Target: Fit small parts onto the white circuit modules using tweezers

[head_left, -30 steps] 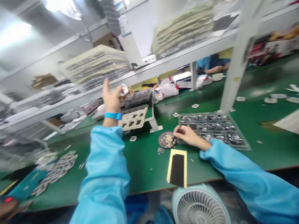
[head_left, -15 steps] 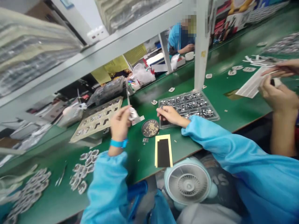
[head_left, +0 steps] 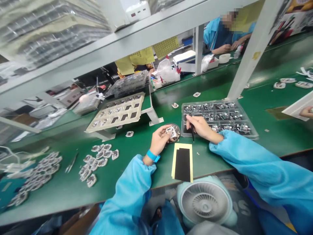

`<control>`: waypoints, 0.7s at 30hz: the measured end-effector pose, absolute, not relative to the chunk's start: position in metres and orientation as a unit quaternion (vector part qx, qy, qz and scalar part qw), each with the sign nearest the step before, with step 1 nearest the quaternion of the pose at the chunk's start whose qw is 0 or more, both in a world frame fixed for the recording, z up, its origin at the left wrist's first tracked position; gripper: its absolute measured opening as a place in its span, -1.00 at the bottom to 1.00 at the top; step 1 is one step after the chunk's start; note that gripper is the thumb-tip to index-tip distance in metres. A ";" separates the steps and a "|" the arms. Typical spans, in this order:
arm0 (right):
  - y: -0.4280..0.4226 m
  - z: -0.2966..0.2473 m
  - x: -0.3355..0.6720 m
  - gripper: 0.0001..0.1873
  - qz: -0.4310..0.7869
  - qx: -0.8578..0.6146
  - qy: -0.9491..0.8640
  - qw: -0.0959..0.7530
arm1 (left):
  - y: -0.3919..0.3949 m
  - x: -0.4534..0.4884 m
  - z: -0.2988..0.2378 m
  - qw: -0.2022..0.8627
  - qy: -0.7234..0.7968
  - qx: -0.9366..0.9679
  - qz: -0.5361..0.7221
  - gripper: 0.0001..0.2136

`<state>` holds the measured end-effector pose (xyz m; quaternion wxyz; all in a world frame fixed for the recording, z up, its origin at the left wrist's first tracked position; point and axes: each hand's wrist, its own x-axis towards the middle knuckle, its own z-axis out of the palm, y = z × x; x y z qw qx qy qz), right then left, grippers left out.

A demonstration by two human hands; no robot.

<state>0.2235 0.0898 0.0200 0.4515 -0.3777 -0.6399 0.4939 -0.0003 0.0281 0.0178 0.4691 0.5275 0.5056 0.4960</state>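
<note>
My left hand [head_left: 160, 141] grips a small silver-white part [head_left: 171, 132] and holds it just above a round dark dish [head_left: 176, 129] of tiny pale pieces. My right hand [head_left: 199, 127] pinches a thin dark tool [head_left: 192, 133] like tweezers, its tip pointing down near the dish. That hand rests on the near left corner of a clear tray [head_left: 244, 132] filled with several small metal parts. A black pad with a yellow border [head_left: 182, 162] lies on the green bench [head_left: 137, 156] just below both hands.
A tilted beige fixture plate [head_left: 117, 114] stands behind the left hand. Loose small parts [head_left: 97, 160] and tweezers [head_left: 70, 162] lie at left. A white desk fan [head_left: 205, 202] sits below the bench edge. Shelf posts [head_left: 251, 52] rise behind the tray. Another person sits across [head_left: 220, 36]; a co-worker's hand [head_left: 306, 112] shows at right.
My left hand came down from the fixture plate with the small part and now holds it over the dish. My right hand stayed by the tray. The camera swung back left.
</note>
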 end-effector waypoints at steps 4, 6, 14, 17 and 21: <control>0.087 0.020 0.226 -0.27 0.504 -0.390 -0.625 0.451 | 0.029 0.003 0.017 0.482 0.497 0.516 0.505 -0.48; 0.087 0.018 0.224 -0.28 0.511 -0.393 -0.622 0.445 | 0.029 0.004 0.017 0.479 0.499 0.520 0.501 -0.46; 0.110 0.049 0.261 -0.33 0.534 -0.344 -0.520 0.571 | 0.027 0.007 0.015 0.522 0.489 0.503 0.485 -0.53; 0.127 0.060 0.293 -0.36 0.372 -0.463 -0.605 0.531 | 0.027 0.007 0.017 0.514 0.501 0.504 0.480 -0.54; 0.143 0.054 0.315 -0.60 0.117 -0.628 -0.744 0.197 | 0.027 0.007 0.020 0.503 0.517 0.498 0.480 -0.55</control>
